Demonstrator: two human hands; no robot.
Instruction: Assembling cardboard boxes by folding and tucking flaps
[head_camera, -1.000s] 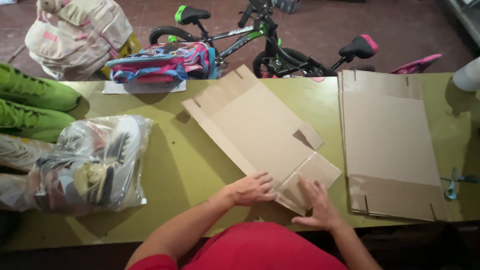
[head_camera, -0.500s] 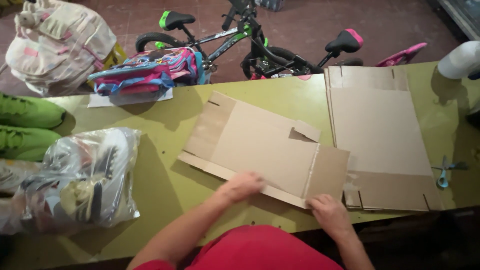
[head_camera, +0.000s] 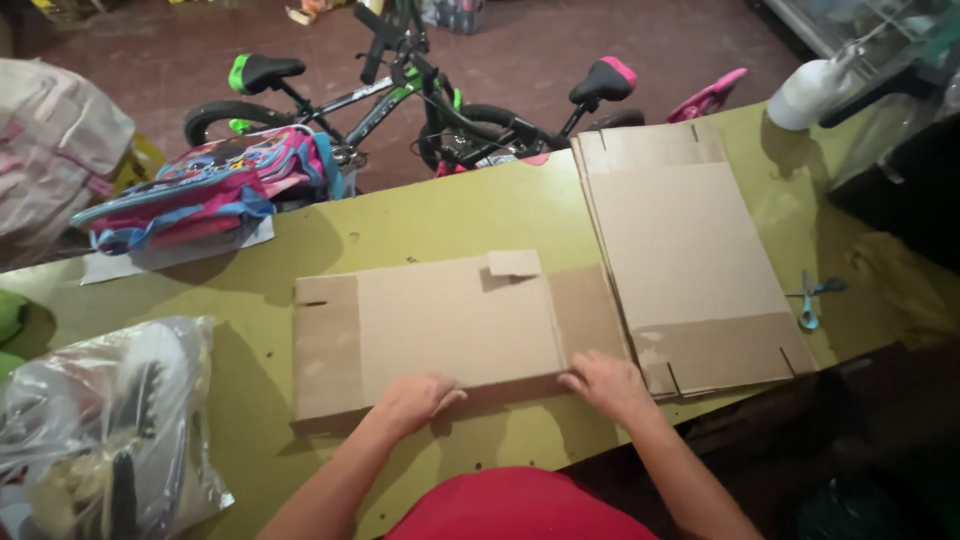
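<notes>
Both hands, left (head_camera: 415, 400) and right (head_camera: 608, 382), rest flat, palms down, forearms extended.

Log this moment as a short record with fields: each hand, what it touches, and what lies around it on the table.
left hand: pressing flat on the near edge of the flat cardboard sheet
right hand: flat on the same edge, near the sheet's right flap
left grip: open
right grip: open
table: green top
right of sheet: stack of flat cardboard, then scissors
left of sheet: clear plastic bag
far edge: backpack, white spray bottle
</notes>
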